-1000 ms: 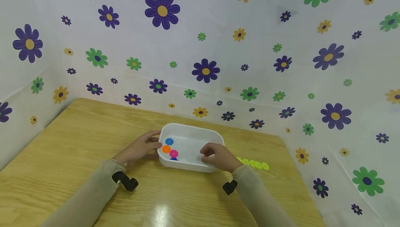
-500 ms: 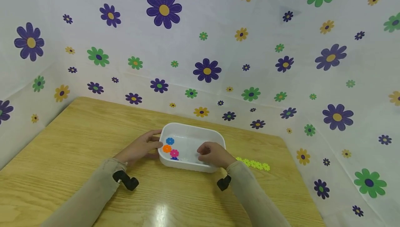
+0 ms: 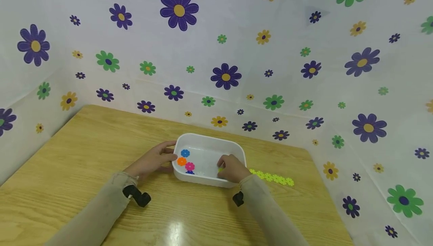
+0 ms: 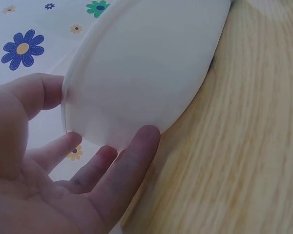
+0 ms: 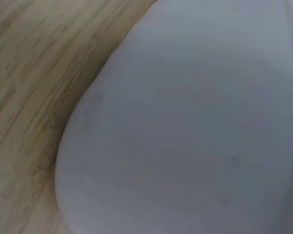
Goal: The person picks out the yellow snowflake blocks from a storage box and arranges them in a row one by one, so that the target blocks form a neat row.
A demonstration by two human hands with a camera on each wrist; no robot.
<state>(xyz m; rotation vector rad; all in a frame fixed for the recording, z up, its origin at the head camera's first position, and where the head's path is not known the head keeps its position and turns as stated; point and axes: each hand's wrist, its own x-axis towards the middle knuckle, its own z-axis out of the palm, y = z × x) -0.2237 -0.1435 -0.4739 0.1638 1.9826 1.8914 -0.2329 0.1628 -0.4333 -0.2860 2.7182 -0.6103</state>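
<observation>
A white plastic tray sits on the wooden table, its rounded left end beside my left hand. In the left wrist view, that hand's fingertips rest spread against the outer wall, with one digit at the rim. My right hand reaches into the tray's right part, fingers curled down at a yellow snowflake disc, mostly hidden beneath them. Blue, orange and pink snowflake discs lie at the tray's left end. The right wrist view shows only the tray's wall and table; no fingers appear.
A row of yellow snowflake discs lies on the table right of the tray, close to my right wrist. A dark blue disc is partly covered by the tray's front rim. Flower-printed sheeting encloses the table's back and sides.
My right hand has shifted left, then lowered deeper into the tray; a yellow disc now shows at its fingers. More of the yellow row is uncovered. The left hand stays at the tray's end.
</observation>
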